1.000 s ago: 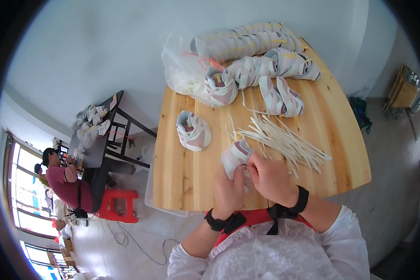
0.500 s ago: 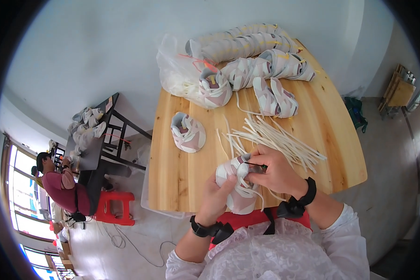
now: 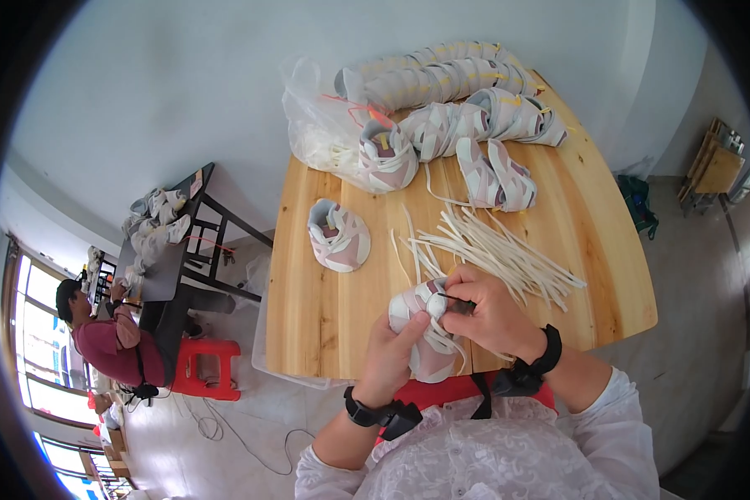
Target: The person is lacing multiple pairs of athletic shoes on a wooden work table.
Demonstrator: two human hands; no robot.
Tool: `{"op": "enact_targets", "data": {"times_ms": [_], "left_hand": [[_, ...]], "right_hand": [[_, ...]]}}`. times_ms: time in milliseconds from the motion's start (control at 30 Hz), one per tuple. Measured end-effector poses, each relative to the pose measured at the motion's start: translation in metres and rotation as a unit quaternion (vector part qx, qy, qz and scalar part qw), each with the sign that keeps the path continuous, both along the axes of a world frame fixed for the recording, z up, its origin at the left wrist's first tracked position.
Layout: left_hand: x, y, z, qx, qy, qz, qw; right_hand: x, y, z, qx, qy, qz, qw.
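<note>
Near the table's front edge, a white and pale pink shoe upper (image 3: 432, 364) lies tilted in my left hand (image 3: 389, 350), whose thumb presses on the laces. My right hand (image 3: 498, 310) is closed around a thin, dark, awl-like tool (image 3: 457, 300). The tool's shaft points left to the upper's lacing, and I cannot see whether its tip is through an eyelet. White lace ends hang over the upper's side. Just beyond my hands is a loose pile of white shoelaces (image 3: 508, 254). A laced upper (image 3: 339, 237) stands alone to the left.
Farther back sit another upper (image 3: 387, 158), a pair of uppers (image 3: 500, 177), nested rows of uppers (image 3: 450, 83) and a clear plastic bag (image 3: 312, 121) against the wall. To the left, a person (image 3: 121, 342) sits on a red stool (image 3: 207, 371) at a dark table (image 3: 160, 283).
My right hand has turned slightly around the tool, and its handle shows less. The upper stays in my left hand. The seated person has leaned a little to the left.
</note>
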State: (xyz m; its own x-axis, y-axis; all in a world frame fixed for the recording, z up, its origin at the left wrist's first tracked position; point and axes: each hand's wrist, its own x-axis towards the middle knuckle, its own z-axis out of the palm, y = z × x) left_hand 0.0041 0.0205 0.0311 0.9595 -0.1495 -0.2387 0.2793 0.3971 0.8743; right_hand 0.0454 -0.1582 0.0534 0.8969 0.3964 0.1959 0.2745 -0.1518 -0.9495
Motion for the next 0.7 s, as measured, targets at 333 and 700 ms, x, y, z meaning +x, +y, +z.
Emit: {"op": "enact_targets", "data": {"times_ms": [333,700], "left_hand": [[-0.004,-0.009,-0.005,-0.010,-0.024,0.055,0.998],[-0.002,0.008,-0.019,-0.091,-0.088,0.060,0.990]], "right_hand": [[0.001,-0.003,-0.014,-0.056,-0.073,-0.168,0.981],[-0.038,-0.012,-0.037,0.230,0.187,-0.004,0.955]]}}
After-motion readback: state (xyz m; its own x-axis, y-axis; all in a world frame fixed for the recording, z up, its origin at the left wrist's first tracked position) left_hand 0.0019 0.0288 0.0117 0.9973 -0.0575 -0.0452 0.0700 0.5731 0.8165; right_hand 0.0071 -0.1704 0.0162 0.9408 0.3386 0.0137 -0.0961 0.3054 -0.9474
